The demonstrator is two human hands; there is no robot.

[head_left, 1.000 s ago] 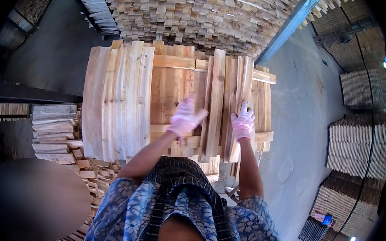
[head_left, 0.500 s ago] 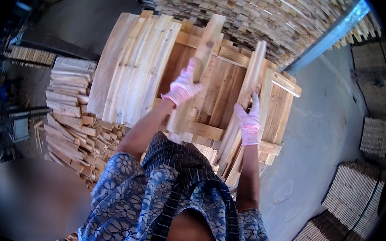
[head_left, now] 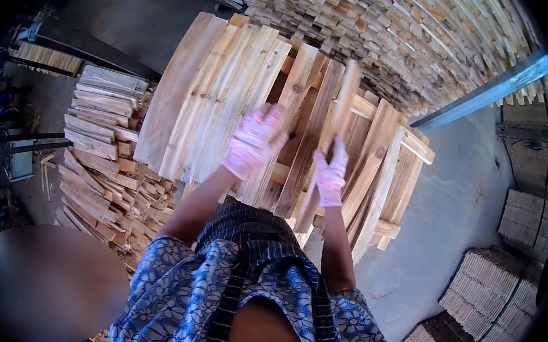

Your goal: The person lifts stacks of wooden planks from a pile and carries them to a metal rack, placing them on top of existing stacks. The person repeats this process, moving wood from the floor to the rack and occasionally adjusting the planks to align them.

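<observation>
My left hand point(head_left: 254, 143), in a pink-and-white glove, is above the pale boards on the left of the stack. Its fingers are apart, though smeared by motion, and nothing shows in them. Beside it lies a knotty wooden board point(head_left: 298, 77), with a darker board point(head_left: 316, 120) to its right. My right hand point(head_left: 329, 178), gloved alike, grips another wooden board point(head_left: 347, 93) between thumb and fingers; that board is tilted and its far end is blurred. Several pale boards point(head_left: 209, 96) form a row side by side on the left of the stack.
Loose boards point(head_left: 377, 146) lie askew over crosspieces point(head_left: 418, 147) at the right. Offcuts are piled point(head_left: 101, 140) on the left. A large wall of stacked timber point(head_left: 360, 31) stands behind, near a slanting metal post point(head_left: 483, 90). Bundled slats point(head_left: 485, 290) stand on the grey floor at right.
My left hand has let go of its board, which now lies beside the pale row. My right hand has moved left with a board. The view has shifted slightly.
</observation>
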